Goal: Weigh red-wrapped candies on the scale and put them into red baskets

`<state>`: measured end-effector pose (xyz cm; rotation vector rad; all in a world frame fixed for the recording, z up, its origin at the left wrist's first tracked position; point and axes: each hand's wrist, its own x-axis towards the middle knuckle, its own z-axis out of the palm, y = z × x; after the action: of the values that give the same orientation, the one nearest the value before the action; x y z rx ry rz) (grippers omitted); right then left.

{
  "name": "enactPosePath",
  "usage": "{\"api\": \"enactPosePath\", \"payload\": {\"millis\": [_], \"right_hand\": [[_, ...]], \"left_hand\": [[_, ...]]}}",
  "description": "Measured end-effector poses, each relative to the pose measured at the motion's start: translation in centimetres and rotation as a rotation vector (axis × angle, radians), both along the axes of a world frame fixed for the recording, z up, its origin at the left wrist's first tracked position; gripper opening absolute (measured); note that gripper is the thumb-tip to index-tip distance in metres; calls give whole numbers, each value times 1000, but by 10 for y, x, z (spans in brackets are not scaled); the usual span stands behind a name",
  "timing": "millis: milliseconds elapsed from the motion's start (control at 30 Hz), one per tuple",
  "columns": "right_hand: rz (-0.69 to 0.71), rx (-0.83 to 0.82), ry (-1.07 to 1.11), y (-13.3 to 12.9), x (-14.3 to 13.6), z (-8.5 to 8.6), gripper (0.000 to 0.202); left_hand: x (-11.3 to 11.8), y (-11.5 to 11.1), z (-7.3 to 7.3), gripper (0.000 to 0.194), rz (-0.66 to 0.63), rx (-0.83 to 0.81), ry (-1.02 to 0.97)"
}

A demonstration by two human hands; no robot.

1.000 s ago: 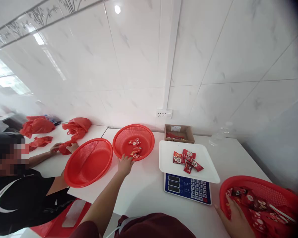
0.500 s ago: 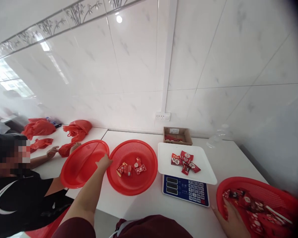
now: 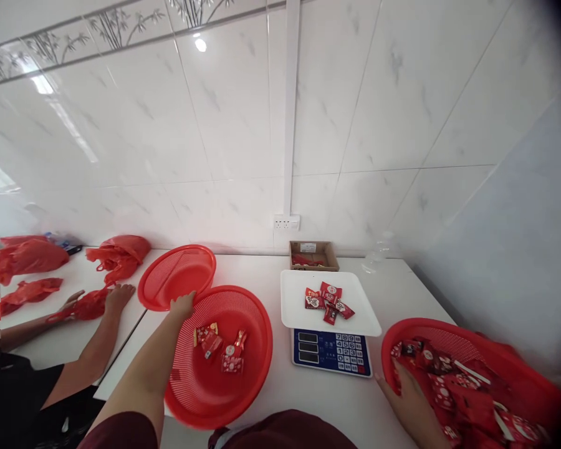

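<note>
My left hand (image 3: 183,305) is closed on the rim of the middle red basket (image 3: 262,349), near where it meets the far red basket (image 3: 168,272). Several red wrapped packets (image 3: 232,349) lie in the middle basket. On the right, my right hand (image 3: 404,390) rests at the near left rim of a red basket (image 3: 425,324) filled with red packets (image 3: 472,402), thumb outside and fingers inside. Between my hands, a white tray (image 3: 299,312) on a blue scale (image 3: 331,353) bears several red packets (image 3: 330,300).
A small cardboard box (image 3: 330,254) and a clear plastic bottle (image 3: 378,252) stand near the wall. At left, a person's hands (image 3: 116,299) hold a red bag (image 3: 90,305); other red bags (image 3: 124,252) lie on that white table (image 3: 56,343).
The middle basket has come nearer and left, and its packets have shifted. The far basket now sits back by the wall. My right hand stays at the right basket's rim. The view has turned right.
</note>
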<state>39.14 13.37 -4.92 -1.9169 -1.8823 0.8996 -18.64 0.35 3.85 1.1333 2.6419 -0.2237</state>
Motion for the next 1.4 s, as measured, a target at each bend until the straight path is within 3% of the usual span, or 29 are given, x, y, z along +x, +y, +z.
{"api": "enactPosePath", "payload": {"millis": [200, 467, 567, 700, 800, 900, 1100, 1400], "right_hand": [[20, -49, -28, -4, -3, 12, 98], [18, 50, -74, -4, 0, -1, 85], [24, 197, -197, -5, -2, 1, 82], [173, 430, -305, 5, -30, 18, 70], [278, 395, -314, 25, -69, 32, 65], [339, 283, -351, 49, -110, 42, 64], [439, 162, -426, 82, -148, 41, 67], [526, 384, -304, 104, -131, 25, 42]], "left_hand": [[-8, -7, 2, 54, -221, 7, 55], [-7, -15, 1, 55, -332, 50, 57], [15, -2, -1, 54, -322, 148, -1], [74, 26, -10, 46, -309, 233, -128], [119, 41, -20, 49, -309, 254, -194], [145, 42, -29, 45, -270, 320, -179], [164, 13, -39, 30, -286, 454, -229], [171, -29, -35, 34, -362, 443, -250]]}}
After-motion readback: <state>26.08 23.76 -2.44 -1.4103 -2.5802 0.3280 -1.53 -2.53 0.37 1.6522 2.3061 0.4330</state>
